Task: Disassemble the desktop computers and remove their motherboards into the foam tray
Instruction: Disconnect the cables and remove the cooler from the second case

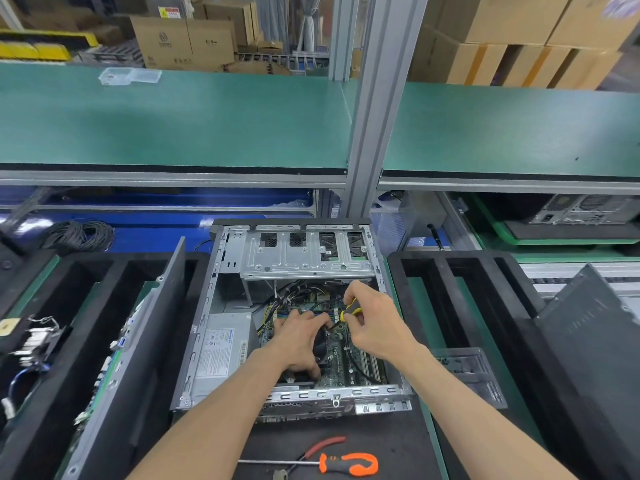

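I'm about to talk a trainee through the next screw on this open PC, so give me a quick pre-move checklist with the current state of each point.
1. Screwdriver gripped by right hand: ok.
2. Left hand steadying the cooler fan on the motherboard: ok.
3. Driver tip seated in a screw: cannot tell, the hands hide it.
4. Cables clear of the board: not ok, bundles are draped over its far end.
5. Foam tray slot free for the board: ok, the right tray's near slots look open.
6. Spare tools within reach: ok, orange screwdriver and pliers lie in front of the case.

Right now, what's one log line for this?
right hand grips yellow screwdriver | left hand rests on fan | motherboard still in case
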`<state>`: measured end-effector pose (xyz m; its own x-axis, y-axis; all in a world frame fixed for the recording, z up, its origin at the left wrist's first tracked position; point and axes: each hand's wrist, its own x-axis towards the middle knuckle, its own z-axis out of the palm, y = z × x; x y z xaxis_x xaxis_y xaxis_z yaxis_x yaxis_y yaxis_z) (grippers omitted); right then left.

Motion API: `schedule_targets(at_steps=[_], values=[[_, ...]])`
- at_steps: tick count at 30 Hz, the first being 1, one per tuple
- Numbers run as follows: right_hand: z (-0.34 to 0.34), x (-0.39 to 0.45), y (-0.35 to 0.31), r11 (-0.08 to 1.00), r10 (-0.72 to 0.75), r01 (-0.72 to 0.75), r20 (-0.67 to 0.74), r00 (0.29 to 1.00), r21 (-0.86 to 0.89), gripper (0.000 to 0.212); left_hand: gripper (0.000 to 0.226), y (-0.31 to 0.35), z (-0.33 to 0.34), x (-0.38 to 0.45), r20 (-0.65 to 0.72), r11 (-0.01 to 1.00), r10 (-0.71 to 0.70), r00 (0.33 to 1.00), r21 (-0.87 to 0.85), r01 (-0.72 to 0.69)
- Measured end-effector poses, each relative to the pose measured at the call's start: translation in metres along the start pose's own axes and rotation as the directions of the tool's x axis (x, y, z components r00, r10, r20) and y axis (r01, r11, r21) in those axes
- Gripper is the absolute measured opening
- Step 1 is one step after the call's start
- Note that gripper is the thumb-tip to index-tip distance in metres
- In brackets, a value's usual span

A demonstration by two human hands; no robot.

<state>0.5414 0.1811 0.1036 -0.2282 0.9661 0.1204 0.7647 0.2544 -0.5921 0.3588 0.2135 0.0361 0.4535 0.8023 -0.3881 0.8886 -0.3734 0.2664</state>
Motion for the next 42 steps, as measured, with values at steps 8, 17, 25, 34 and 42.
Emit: schedule_targets(at_steps=[8,17,25,34,42], values=[[0.002,0.028,-0.032,0.907,-0.070,0.152,0.215,0.974,-0.393,0.020,0.113,0.001,-0.001,-0.002,0.021,1.000,-0.002,1.000,0.006,0.002],[0.000,0.030,-0.037,0.910,0.013,0.084,0.231,0.973,-0.406,0.024,0.112,-0.001,0.001,0.000,0.008,1.000,0.013,1.000,-0.006,-0.013],[-0.003,0.037,-0.043,0.881,0.090,0.047,0.265,0.960,-0.471,0.019,0.106,-0.001,0.003,0.001,0.017,1.000,-0.004,1.000,0.017,0.004],[-0.013,0.047,-0.050,0.841,-0.026,0.241,0.407,0.913,-0.485,0.029,0.111,0.000,0.001,0.000,0.031,1.000,-0.005,1.000,-0.007,0.005],[-0.001,0.033,-0.057,0.822,-0.105,0.342,0.470,0.876,-0.455,0.017,0.108,-0.003,0.005,0.001,0.018,0.998,0.011,1.000,-0.058,-0.010]])
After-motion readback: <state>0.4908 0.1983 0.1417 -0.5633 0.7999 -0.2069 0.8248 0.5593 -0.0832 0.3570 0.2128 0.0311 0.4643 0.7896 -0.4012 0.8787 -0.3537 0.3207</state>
